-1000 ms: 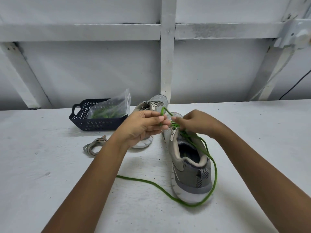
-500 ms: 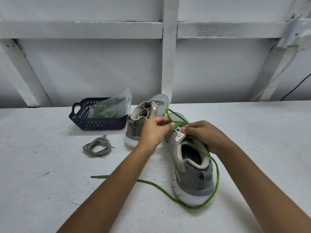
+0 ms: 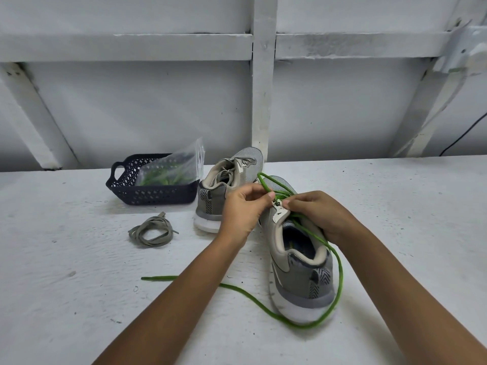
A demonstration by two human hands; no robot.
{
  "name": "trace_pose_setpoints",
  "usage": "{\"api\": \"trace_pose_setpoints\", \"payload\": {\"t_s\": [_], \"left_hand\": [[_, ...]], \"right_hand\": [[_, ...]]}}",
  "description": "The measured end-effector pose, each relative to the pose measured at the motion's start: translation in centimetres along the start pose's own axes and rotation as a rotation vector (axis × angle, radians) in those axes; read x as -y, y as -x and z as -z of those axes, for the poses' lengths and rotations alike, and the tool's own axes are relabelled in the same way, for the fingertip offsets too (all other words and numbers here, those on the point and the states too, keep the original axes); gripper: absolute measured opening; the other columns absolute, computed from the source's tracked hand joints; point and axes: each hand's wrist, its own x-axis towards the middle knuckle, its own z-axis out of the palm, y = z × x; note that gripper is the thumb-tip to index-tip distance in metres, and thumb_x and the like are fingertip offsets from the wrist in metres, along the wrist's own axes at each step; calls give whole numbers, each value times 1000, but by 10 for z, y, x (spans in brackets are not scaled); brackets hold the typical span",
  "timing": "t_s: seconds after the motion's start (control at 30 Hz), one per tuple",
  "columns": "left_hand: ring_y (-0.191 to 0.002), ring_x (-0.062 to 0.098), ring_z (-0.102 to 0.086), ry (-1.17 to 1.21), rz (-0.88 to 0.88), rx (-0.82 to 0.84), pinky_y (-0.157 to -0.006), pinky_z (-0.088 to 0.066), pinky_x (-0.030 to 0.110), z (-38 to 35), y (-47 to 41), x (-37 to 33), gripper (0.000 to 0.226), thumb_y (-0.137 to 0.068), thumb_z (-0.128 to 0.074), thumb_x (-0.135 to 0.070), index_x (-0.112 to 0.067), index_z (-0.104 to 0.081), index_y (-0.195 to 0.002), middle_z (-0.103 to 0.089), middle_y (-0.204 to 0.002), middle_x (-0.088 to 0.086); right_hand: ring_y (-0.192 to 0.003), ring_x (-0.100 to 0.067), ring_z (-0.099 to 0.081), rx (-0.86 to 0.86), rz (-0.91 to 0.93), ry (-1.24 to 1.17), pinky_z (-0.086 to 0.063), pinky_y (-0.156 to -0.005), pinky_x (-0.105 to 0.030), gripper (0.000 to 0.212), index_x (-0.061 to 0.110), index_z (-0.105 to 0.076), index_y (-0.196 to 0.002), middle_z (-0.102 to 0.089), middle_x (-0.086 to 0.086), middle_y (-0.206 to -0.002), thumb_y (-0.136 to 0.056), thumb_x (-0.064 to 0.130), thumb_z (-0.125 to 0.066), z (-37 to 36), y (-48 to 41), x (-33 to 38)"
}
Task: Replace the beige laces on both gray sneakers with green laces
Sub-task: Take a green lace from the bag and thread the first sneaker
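The near gray sneaker (image 3: 303, 275) lies heel toward me with a green lace (image 3: 340, 280) partly threaded through its eyelets. One long end trails round the heel and across the table to the left. My left hand (image 3: 243, 209) pinches a loop of the green lace above the eyelets. My right hand (image 3: 316, 212) pinches the lace at the tongue's right side. The second gray sneaker (image 3: 226, 185) stands behind, with its beige lace still in it. A removed beige lace (image 3: 151, 233) lies coiled on the table to the left.
A dark blue plastic basket (image 3: 155, 194) at the back left holds a clear bag with green laces (image 3: 168, 173). A white wall with beams rises behind the white table (image 3: 79, 299). A black cable hangs at the far right.
Both hands dropped lower onto the near sneaker's eyelets. The green lace was pulled through into a loop above the shoe, and its free end slid left across the table.
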Motion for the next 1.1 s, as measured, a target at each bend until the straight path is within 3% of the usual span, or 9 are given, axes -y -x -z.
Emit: {"api": "trace_pose_setpoints", "payload": {"t_s": [0.17,0.3,0.53,0.7,0.8,0.87,0.97,1.1], "left_hand": [[-61,0,-58,-46,-41,-35,-65,-49,15,-3,2,4,15,-81,-69,-1,-12,-66,-73,-64,-64,-4],[-73,13,-62,-137,-91,-48,-75,-52,28,-4,2,7,3,-81,-71,-6,-7,-68,-82,-69,-76,6],[-68,1,-60,-294,-174,-91,-72,-51,20,-5,8,8,2,-82,-70,-10,-10,-68,-83,-66,-72,-7],[-71,3,-61,-314,-192,-126,-72,-51,20,-7,11,8,7,-84,-68,-12,-6,-68,-88,-68,-77,-1],[-67,-4,-58,-325,-203,-127,-68,-48,13,-8,12,7,7,-85,-67,-12,-5,-67,-87,-66,-74,-6],[-65,-6,-57,-354,-241,-119,-65,-45,10,-8,14,5,3,-85,-67,-10,-8,-65,-83,-63,-70,-9],[-66,4,-55,-420,-323,-73,-64,-43,15,-6,16,3,6,-84,-66,-7,-9,-63,-80,-62,-69,-3],[-60,-2,-49,-474,-319,-13,-59,-37,11,-3,13,2,15,-83,-66,-7,-13,-59,-72,-54,-62,-11]], "right_hand": [[-76,-18,-63,-8,1,13,-50,-85,-36,18,15,-73,-73,-70,-8,-78,-87,10,-63,0,0,0],[-77,-17,-63,-3,8,28,-50,-85,-35,17,15,-73,-74,-71,-9,-80,-87,12,-63,0,1,0],[-77,-17,-61,3,18,45,-49,-81,-32,18,13,-73,-77,-70,-11,-81,-89,13,-61,-1,3,-1],[-76,-16,-61,-7,17,60,-49,-79,-30,17,13,-73,-76,-70,-9,-79,-89,13,-61,-1,2,0],[-74,-16,-61,-10,18,67,-49,-76,-29,19,15,-72,-73,-69,-7,-77,-89,13,-61,-1,3,0],[-76,-16,-61,-13,22,75,-49,-78,-31,20,16,-72,-73,-70,-8,-78,-89,14,-61,-1,3,1],[-78,-17,-62,-13,23,99,-50,-82,-35,20,16,-73,-73,-71,-13,-83,-90,18,-61,0,4,0],[-83,-22,-63,-42,25,158,-49,-90,-43,23,18,-73,-74,-72,-17,-90,-91,21,-58,-2,1,-2]]}}
